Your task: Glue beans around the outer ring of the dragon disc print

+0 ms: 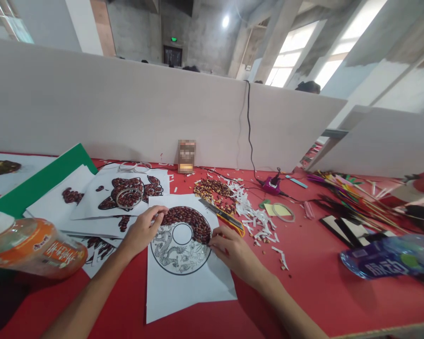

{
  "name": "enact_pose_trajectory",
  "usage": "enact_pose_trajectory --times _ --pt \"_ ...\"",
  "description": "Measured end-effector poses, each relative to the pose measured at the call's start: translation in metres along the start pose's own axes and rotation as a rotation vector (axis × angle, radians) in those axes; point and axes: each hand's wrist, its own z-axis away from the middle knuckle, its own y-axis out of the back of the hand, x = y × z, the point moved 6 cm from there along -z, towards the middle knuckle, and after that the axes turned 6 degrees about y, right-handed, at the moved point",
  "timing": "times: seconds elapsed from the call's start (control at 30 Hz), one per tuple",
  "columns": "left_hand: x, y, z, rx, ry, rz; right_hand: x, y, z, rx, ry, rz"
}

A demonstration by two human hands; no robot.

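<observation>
A white sheet [191,299] printed with a ring-shaped dragon design lies on the red table. Dark red beans [198,219] cover the upper arc of the ring; line drawing shows on its lower part. At the ring's upper left, my left hand [146,230] has its thumb and fingers drawn together by the beans. My right hand [235,252] is pinched at the ring's right edge, where the bean row ends. What either set of fingertips holds, if anything, is too small to make out. A yellow-handled utility knife [224,216] lies across the sheet's upper right edge.
Mixed beans [214,189] and paper shreds [250,207] are heaped behind. Left are bean-covered sheets [92,207], a clear tape roll [129,197] and an orange-labelled bottle [35,247]. Right are a purple power socket [271,185], coloured strips [353,197] and a blue-labelled bottle [388,258].
</observation>
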Motion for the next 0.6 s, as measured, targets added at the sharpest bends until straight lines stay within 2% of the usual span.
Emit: enact_pose_trajectory --times 0.2,0.43,0.6 --pt "0.0017 -0.0006 0.0001 -0.015 0.013 0.013 0.0010 -0.0007 0.0035 0.004 -0.053 -0.043" --pt "0.0014 -0.0011 -0.0003 -0.018 -0.004 -0.003 -0.0028 -0.0033 -0.0020 -0.065 -0.077 -0.087" --pt "0.0013 -0.0007 -0.0006 -0.013 -0.011 -0.015 -0.0050 0.0012 -0.0032 -0.036 -0.064 -0.160"
